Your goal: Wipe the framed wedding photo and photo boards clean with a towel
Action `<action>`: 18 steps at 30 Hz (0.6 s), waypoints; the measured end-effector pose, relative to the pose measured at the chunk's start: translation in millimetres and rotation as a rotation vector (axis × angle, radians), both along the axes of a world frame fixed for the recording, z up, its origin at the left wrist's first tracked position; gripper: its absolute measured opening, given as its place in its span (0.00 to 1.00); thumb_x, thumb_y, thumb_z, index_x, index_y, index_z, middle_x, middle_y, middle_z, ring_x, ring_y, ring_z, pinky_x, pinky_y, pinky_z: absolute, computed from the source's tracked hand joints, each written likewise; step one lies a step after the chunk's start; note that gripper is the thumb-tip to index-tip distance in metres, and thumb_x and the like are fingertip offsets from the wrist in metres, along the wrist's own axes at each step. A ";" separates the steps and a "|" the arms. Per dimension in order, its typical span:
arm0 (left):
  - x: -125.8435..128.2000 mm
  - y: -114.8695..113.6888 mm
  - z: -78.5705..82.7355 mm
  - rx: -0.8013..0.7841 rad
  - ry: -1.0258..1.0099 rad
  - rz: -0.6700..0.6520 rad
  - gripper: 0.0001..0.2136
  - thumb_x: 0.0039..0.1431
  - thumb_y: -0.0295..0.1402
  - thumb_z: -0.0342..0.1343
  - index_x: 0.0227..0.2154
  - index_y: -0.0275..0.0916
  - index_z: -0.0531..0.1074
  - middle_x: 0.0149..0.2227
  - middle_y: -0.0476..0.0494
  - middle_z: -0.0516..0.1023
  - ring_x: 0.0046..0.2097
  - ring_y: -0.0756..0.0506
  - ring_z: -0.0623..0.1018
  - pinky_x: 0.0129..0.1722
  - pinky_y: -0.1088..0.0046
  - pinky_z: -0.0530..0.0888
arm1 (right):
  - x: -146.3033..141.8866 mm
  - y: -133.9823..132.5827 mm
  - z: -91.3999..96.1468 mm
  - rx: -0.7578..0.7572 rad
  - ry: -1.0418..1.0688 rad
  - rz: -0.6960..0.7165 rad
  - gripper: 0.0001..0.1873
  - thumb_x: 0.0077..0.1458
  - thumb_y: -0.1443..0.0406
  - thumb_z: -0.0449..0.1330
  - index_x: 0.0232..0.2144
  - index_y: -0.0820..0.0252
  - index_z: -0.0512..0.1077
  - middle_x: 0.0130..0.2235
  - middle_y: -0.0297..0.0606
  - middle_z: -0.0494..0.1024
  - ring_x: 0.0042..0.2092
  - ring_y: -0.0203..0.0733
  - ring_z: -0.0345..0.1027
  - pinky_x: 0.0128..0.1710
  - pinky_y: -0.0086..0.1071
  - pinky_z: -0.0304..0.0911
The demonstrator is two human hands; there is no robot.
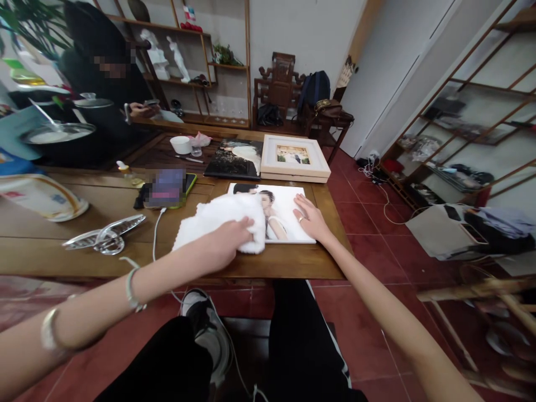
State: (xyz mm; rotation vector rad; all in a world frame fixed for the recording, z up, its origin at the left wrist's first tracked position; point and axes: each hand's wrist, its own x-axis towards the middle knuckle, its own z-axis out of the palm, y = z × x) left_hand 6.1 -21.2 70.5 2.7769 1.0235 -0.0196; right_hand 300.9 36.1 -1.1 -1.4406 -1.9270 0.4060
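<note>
A white photo print (pixel 285 209) lies flat near the front right of the wooden table (pixel 54 254). My left hand (pixel 228 240) is closed on a white fluffy cloth (pixel 218 215) that rests over the print's left part. My right hand (pixel 310 215) lies flat with fingers spread on the print's right edge, a ring on one finger.
Behind the print stand a framed photo (pixel 293 159) and a dark photo print (pixel 237 159). A phone (pixel 167 190) with a white cable, metal clips (pixel 104 234), a small bottle and a white bowl (pixel 181 144) share the table. A person in black sits at the far left.
</note>
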 end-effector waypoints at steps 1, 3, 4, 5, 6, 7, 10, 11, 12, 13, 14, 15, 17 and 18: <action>0.4 -13.4 3.9 -0.013 -0.013 -0.026 0.24 0.47 0.13 0.44 0.44 0.36 0.74 0.63 0.36 0.64 0.60 0.41 0.70 0.58 0.64 0.68 | -0.1 0.1 -0.2 0.002 0.003 0.001 0.25 0.59 0.62 0.53 0.57 0.64 0.69 0.63 0.47 0.64 0.66 0.48 0.52 0.67 0.47 0.47; 2.9 -28.6 9.9 -0.023 -0.028 -0.055 0.24 0.47 0.14 0.45 0.45 0.36 0.74 0.64 0.37 0.62 0.61 0.41 0.68 0.58 0.65 0.68 | -0.3 0.5 -0.8 0.004 0.011 0.002 0.25 0.58 0.62 0.53 0.57 0.64 0.69 0.63 0.47 0.64 0.66 0.48 0.53 0.67 0.47 0.48; 5.2 -29.1 11.8 -0.023 -0.017 -0.060 0.25 0.47 0.13 0.45 0.46 0.37 0.74 0.65 0.37 0.61 0.62 0.41 0.67 0.58 0.64 0.68 | -0.3 0.7 -1.2 0.003 0.017 0.002 0.25 0.58 0.62 0.54 0.56 0.64 0.69 0.63 0.47 0.64 0.66 0.48 0.53 0.67 0.47 0.48; 7.9 -24.8 13.0 -0.017 0.008 -0.056 0.25 0.46 0.13 0.45 0.46 0.36 0.73 0.65 0.37 0.61 0.62 0.41 0.67 0.58 0.64 0.67 | -0.2 0.9 -1.7 0.003 0.023 0.003 0.25 0.58 0.62 0.54 0.56 0.64 0.70 0.63 0.47 0.64 0.66 0.48 0.53 0.67 0.47 0.48; 11.0 -16.1 13.2 -0.003 0.045 -0.042 0.26 0.46 0.13 0.45 0.47 0.36 0.73 0.65 0.36 0.60 0.62 0.40 0.68 0.58 0.63 0.68 | -0.1 1.0 -2.1 0.002 0.030 0.004 0.24 0.58 0.62 0.54 0.56 0.63 0.70 0.63 0.47 0.64 0.66 0.48 0.53 0.67 0.47 0.48; 14.1 -3.7 12.7 0.019 0.087 -0.021 0.26 0.46 0.13 0.45 0.48 0.36 0.73 0.66 0.36 0.60 0.62 0.40 0.68 0.59 0.62 0.67 | 0.2 1.2 -2.4 0.002 0.035 0.007 0.24 0.58 0.62 0.54 0.56 0.62 0.70 0.63 0.46 0.65 0.66 0.48 0.53 0.67 0.47 0.48; 20.7 45.3 6.0 0.143 0.179 0.077 0.27 0.47 0.13 0.45 0.50 0.34 0.73 0.67 0.34 0.57 0.64 0.38 0.64 0.60 0.62 0.66 | 1.2 1.5 -2.7 0.004 0.040 0.013 0.23 0.58 0.62 0.54 0.56 0.60 0.70 0.63 0.44 0.65 0.66 0.48 0.53 0.67 0.48 0.48; 21.4 62.1 2.8 0.190 0.190 0.102 0.27 0.48 0.13 0.45 0.50 0.34 0.72 0.67 0.34 0.57 0.65 0.37 0.62 0.60 0.62 0.65 | 1.5 1.5 -2.4 0.004 0.039 0.013 0.23 0.58 0.62 0.54 0.55 0.60 0.70 0.63 0.44 0.65 0.66 0.48 0.53 0.67 0.48 0.48; 21.3 77.6 -0.3 0.230 0.195 0.117 0.27 0.48 0.13 0.45 0.51 0.33 0.72 0.67 0.34 0.57 0.66 0.37 0.60 0.61 0.62 0.64 | 1.8 1.3 -2.1 0.003 0.037 0.012 0.23 0.58 0.61 0.54 0.55 0.60 0.70 0.63 0.44 0.65 0.66 0.48 0.53 0.67 0.48 0.48; 20.6 90.8 -2.8 0.262 0.195 0.126 0.27 0.48 0.13 0.45 0.52 0.33 0.71 0.67 0.35 0.57 0.67 0.37 0.58 0.61 0.63 0.63 | 2.0 1.1 -1.6 0.000 0.035 0.011 0.24 0.58 0.61 0.54 0.56 0.60 0.70 0.63 0.44 0.65 0.66 0.48 0.53 0.67 0.47 0.48; 19.6 101.1 -4.4 0.284 0.193 0.128 0.27 0.49 0.14 0.44 0.52 0.33 0.71 0.66 0.35 0.57 0.67 0.38 0.57 0.61 0.63 0.63 | 2.2 0.9 -1.1 -0.002 0.033 0.009 0.24 0.58 0.61 0.54 0.56 0.60 0.70 0.63 0.44 0.65 0.66 0.48 0.53 0.67 0.47 0.47; 18.5 107.8 -4.7 0.293 0.195 0.124 0.27 0.49 0.14 0.44 0.52 0.33 0.71 0.66 0.35 0.58 0.67 0.39 0.57 0.61 0.64 0.63 | 2.2 0.6 -0.6 -0.005 0.031 0.009 0.24 0.58 0.61 0.54 0.56 0.60 0.70 0.63 0.44 0.65 0.66 0.47 0.53 0.67 0.47 0.47; 16.8 108.8 -1.6 0.278 0.207 0.112 0.26 0.49 0.13 0.44 0.51 0.32 0.71 0.66 0.35 0.59 0.67 0.40 0.59 0.61 0.66 0.64 | 2.0 0.0 0.3 -0.008 0.024 0.007 0.24 0.59 0.61 0.54 0.56 0.60 0.70 0.63 0.43 0.65 0.66 0.47 0.52 0.67 0.47 0.47; 16.4 102.8 1.6 0.257 0.215 0.106 0.26 0.49 0.13 0.43 0.50 0.33 0.72 0.65 0.35 0.60 0.66 0.41 0.61 0.60 0.66 0.65 | 1.8 -0.2 0.5 -0.009 0.020 0.005 0.24 0.59 0.61 0.53 0.56 0.60 0.70 0.63 0.44 0.64 0.66 0.47 0.52 0.67 0.46 0.47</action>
